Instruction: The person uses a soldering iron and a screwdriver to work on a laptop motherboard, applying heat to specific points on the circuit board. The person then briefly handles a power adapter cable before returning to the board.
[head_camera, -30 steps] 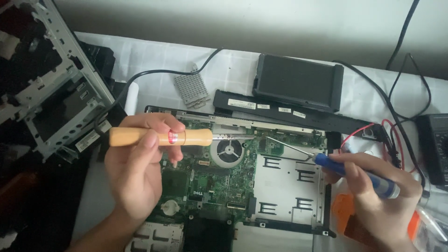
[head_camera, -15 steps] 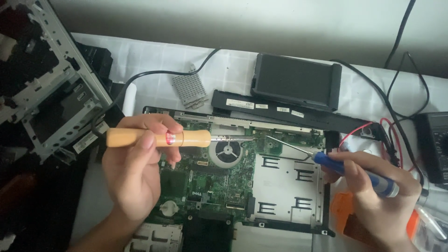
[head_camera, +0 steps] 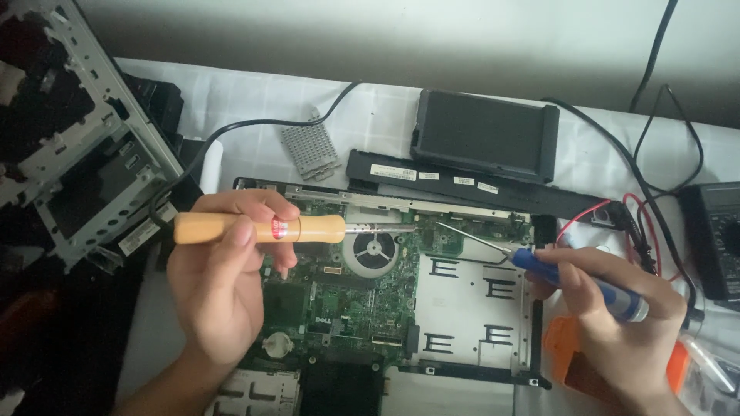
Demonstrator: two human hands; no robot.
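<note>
**A:** Starting at the left, what is there?

**B:** An empty metal computer chassis (head_camera: 69, 146) stands at the table's edge, apart from the work. Next comes the left hand (head_camera: 223, 285), its fingers curled shut around a soldering iron with a wooden handle (head_camera: 258, 228). The iron lies level, with its metal tip reaching over the top edge of the green laptop motherboard (head_camera: 347, 300), just above the round fan (head_camera: 375, 248).

**A:** And the board itself?

**B:** It sits in its open laptop base in the middle of the table. The covers are already off: a dark flat panel (head_camera: 486, 142), a long black strip (head_camera: 432, 176) and a small grey perforated plate (head_camera: 310, 148) lie behind it. The board is fully bare, so I judge the opening-up done.

**A:** The right side?

**B:** The right hand (head_camera: 617, 323) pinches a blue-handled screwdriver (head_camera: 578, 285), whose thin shaft points toward the same spot near the iron's tip. Both tools meet there, so the work on that point looks in progress, not finished. I cannot tell whether either tip touches the board. Further right are red wires (head_camera: 617, 212) and a dark meter (head_camera: 713, 239).
</note>
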